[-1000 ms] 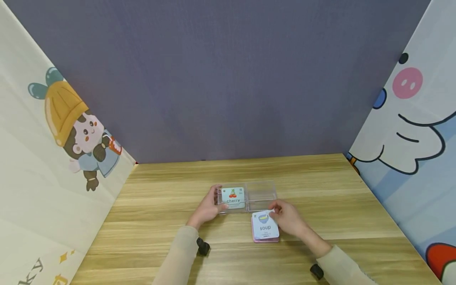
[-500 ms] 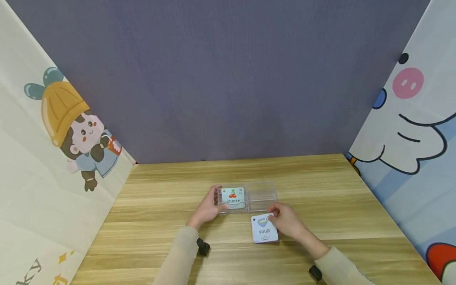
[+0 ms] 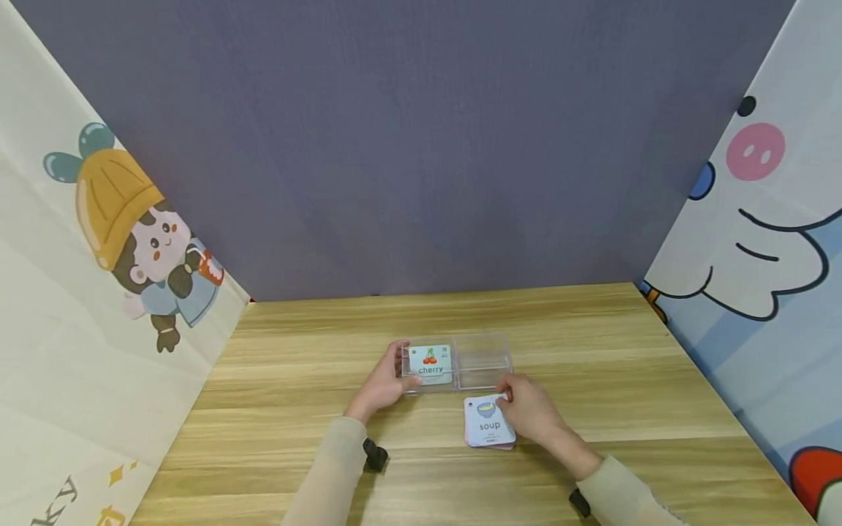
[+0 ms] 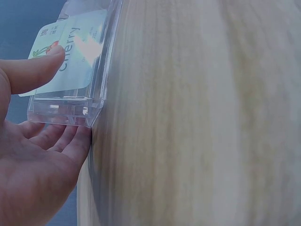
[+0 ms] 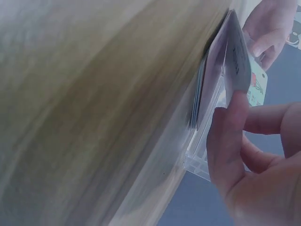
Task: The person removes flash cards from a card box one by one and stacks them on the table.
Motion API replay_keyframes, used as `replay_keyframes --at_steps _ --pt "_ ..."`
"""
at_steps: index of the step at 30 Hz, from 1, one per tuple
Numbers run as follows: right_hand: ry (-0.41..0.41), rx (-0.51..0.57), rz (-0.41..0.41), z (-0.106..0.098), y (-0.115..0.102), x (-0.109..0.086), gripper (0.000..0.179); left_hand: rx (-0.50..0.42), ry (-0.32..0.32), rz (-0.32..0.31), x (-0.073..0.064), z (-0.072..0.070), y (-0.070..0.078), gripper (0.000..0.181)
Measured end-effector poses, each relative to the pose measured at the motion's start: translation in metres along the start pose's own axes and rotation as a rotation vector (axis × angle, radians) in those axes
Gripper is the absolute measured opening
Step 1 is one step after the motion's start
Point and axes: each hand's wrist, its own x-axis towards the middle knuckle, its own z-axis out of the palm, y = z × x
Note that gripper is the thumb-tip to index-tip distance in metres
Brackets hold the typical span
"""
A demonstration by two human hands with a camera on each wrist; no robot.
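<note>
My left hand [image 3: 384, 383] grips the left end of a clear plastic box [image 3: 482, 353]; its thumb lies over a pale green card [image 3: 430, 358] printed "cherry" in the left compartment. In the left wrist view the fingers [image 4: 70, 146] rest against the box's end wall. With thumb and fingertips my right hand [image 3: 531, 409] pinches the upper right corner of a white card [image 3: 488, 425] printed "soup". In the right wrist view that card [image 5: 239, 59] tilts up from a stack of cards [image 5: 200, 89], parted from it on the side nearest the fingers.
The box's right half, with a cross bar, stands just behind the soup card. A wooden tabletop [image 3: 309, 329] spreads around both hands. A grey-purple panel [image 3: 421, 146] closes the back, and cartoon-printed sheets [image 3: 151, 241] stand at the sides.
My right hand has shifted slightly toward me with the soup card, which first covered the pink-edged card below, then left a pink edge showing again. The left hand and the box have stayed put.
</note>
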Motion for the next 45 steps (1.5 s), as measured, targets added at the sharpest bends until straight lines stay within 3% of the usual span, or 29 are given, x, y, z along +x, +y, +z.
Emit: replay_keyframes --at_steps 16,31,45 --pt "-0.039 -0.135 0.01 0.005 0.001 0.002 0.01 -0.004 0.002 0.01 -0.001 0.0 0.001 0.08" --pt "-0.093 -0.173 0.008 0.003 0.004 0.005 0.012 -0.001 0.013 0.009 0.002 0.004 0.0 0.079" --pt "-0.009 -0.129 -0.047 -0.006 -0.007 0.014 0.005 0.01 0.014 0.01 0.001 0.004 0.002 0.08"
